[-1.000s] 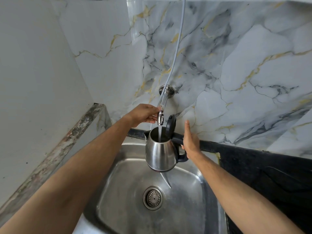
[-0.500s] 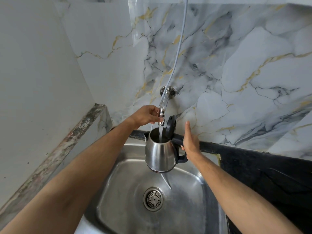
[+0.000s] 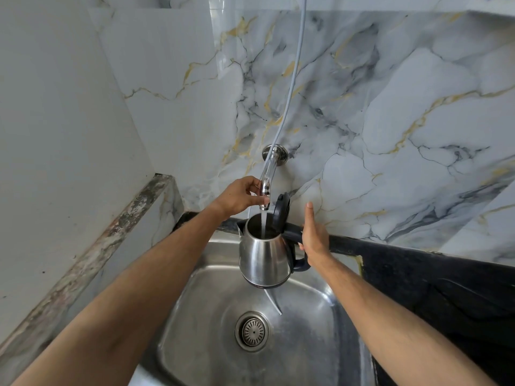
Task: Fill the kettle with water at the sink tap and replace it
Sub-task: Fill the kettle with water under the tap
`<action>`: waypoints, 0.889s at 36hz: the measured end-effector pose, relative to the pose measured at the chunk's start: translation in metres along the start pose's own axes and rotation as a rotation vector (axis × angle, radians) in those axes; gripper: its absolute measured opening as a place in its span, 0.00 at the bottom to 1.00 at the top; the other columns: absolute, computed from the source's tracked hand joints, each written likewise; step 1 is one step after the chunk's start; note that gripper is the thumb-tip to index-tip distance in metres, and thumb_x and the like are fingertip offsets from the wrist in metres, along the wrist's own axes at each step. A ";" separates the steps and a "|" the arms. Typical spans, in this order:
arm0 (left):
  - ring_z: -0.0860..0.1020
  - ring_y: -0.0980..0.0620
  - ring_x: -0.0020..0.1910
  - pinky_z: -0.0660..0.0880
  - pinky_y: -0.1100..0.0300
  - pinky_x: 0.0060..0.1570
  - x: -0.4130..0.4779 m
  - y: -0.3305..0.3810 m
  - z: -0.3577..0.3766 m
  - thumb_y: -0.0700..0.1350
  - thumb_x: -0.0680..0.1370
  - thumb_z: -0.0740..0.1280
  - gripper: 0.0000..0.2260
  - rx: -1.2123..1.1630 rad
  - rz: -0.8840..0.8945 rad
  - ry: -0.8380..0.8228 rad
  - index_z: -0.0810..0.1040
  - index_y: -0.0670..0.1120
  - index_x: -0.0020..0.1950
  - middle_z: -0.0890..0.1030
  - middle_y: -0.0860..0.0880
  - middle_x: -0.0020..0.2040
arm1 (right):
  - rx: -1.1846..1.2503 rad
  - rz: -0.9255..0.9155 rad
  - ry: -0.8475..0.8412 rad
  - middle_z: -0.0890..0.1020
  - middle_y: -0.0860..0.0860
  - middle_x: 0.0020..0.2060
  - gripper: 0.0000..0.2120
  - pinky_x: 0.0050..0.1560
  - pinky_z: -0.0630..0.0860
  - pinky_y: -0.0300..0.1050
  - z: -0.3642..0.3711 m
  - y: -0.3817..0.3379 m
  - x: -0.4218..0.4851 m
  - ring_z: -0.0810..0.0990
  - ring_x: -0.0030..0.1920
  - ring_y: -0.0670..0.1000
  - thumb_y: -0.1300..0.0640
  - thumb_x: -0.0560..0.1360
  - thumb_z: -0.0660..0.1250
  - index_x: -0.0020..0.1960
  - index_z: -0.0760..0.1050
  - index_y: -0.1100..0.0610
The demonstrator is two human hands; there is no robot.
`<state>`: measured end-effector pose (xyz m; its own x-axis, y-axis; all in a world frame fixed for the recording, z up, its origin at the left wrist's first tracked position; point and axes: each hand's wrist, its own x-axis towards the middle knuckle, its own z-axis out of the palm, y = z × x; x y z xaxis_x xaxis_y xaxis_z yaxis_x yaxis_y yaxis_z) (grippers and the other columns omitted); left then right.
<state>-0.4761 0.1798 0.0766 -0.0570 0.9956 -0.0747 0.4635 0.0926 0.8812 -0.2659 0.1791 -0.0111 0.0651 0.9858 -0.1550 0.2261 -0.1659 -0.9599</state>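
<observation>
Head view: right hand [image 3: 315, 235] fingers gripping kettle [image 3: 263, 254] handle; left hand [image 3: 239, 197] fingers pinching tap [image 3: 266, 188].

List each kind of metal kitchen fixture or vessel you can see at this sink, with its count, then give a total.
Kettle: 1
Tap: 1
Sink: 1
Drain strainer: 1
Total: 4

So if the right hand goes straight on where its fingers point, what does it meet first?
Probably the marble wall behind the sink: the right hand points up and away, past the kettle. Depth is unclear.
</observation>
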 end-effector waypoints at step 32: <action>0.74 0.48 0.65 0.63 0.44 0.67 -0.042 -0.015 -0.009 0.76 0.75 0.44 0.40 -0.549 -0.267 0.074 0.76 0.48 0.67 0.86 0.47 0.57 | 0.054 0.047 0.019 0.64 0.42 0.17 0.41 0.34 0.67 0.52 -0.018 0.004 -0.017 0.65 0.22 0.47 0.11 0.61 0.52 0.20 0.64 0.49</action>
<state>-0.4881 0.1363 0.0708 -0.1789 0.9334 -0.3111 -0.0969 0.2980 0.9496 -0.2488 0.1608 -0.0078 0.0930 0.9762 -0.1960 0.1700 -0.2096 -0.9629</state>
